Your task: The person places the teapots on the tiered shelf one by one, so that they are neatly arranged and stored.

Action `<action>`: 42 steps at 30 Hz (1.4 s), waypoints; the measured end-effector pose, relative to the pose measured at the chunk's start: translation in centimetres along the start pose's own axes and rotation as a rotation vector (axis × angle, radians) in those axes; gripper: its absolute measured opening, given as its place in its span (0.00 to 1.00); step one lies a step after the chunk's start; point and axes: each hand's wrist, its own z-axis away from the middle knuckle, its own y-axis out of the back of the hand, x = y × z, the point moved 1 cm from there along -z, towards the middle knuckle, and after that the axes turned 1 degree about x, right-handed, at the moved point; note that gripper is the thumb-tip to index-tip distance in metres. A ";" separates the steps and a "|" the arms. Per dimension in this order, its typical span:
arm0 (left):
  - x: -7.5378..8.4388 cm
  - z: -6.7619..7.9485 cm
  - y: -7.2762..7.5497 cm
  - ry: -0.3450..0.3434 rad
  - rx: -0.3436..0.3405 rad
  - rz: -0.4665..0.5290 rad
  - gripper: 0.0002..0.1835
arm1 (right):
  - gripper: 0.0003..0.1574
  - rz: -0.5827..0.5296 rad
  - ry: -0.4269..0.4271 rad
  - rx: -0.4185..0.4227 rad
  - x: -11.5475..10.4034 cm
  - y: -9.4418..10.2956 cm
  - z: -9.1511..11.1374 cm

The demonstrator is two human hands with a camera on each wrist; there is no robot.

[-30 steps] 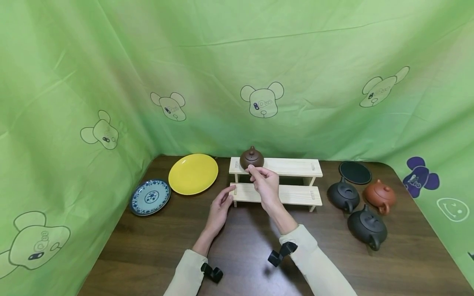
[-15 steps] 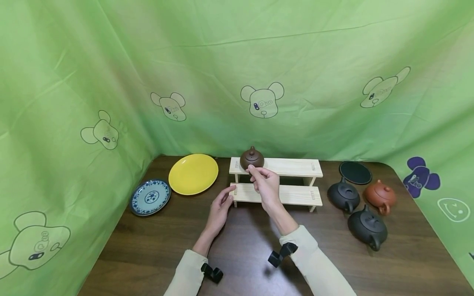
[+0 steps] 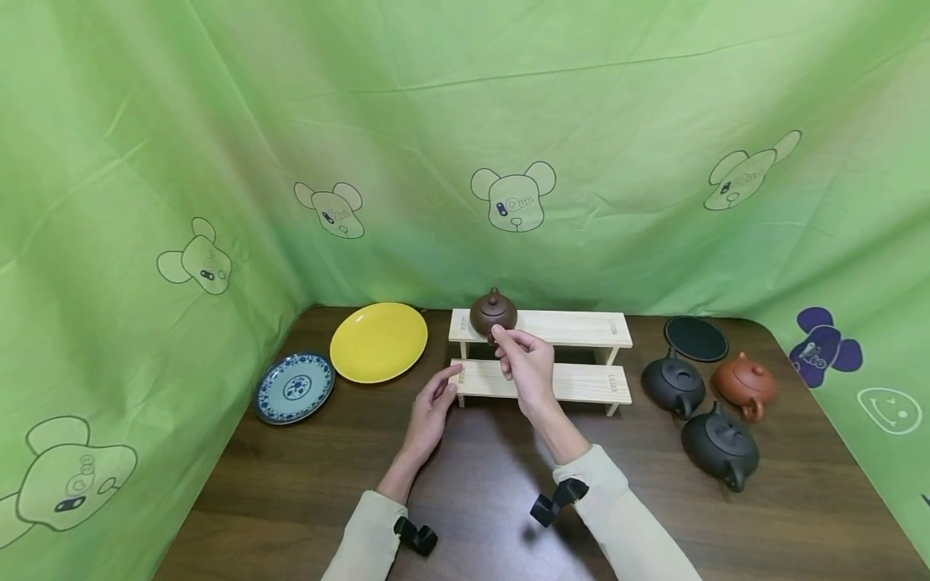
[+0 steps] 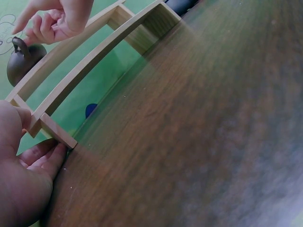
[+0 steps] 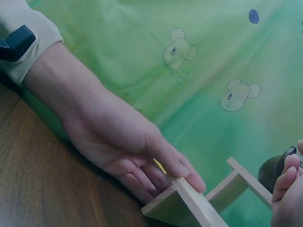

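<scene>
A small dark brown teapot [image 3: 492,309] sits at the left end of the upper tier of a pale wooden two-tier stand [image 3: 581,383]. My right hand [image 3: 530,369] is at the teapot's near side, its fingertips right beside the handle [image 4: 19,45]. In the left wrist view one finger stretches past the handle while the others curl loosely. My left hand [image 3: 427,415] holds the left end of the lower tier. Seen from the right wrist, its fingers lie over the board's corner and the rest curl by the leg [image 5: 165,206].
On the left lie a yellow plate [image 3: 379,343] and a blue patterned plate [image 3: 295,388]. To the right stand two black teapots, one nearer [image 3: 721,446] and one farther [image 3: 672,383], a reddish-brown teapot [image 3: 744,382] and a round black mat [image 3: 696,339]. Green cloth [image 3: 407,121] rises behind the table.
My right hand has shifted slightly right, away from the teapot's handle, which shows more now. The teapot, the stand and my left hand stay in place.
</scene>
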 end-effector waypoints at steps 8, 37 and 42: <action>0.0 0.0 0.0 0.007 0.005 -0.022 0.20 | 0.09 -0.016 0.022 0.022 -0.1 1.0 -0.1; -0.1 0.1 0.0 -0.018 0.017 -0.020 0.19 | 0.14 -0.040 0.055 0.051 -3.0 5.3 0.7; -0.3 0.0 0.0 -0.026 0.014 -0.018 0.19 | 0.13 -0.023 0.046 0.057 -3.1 6.4 0.6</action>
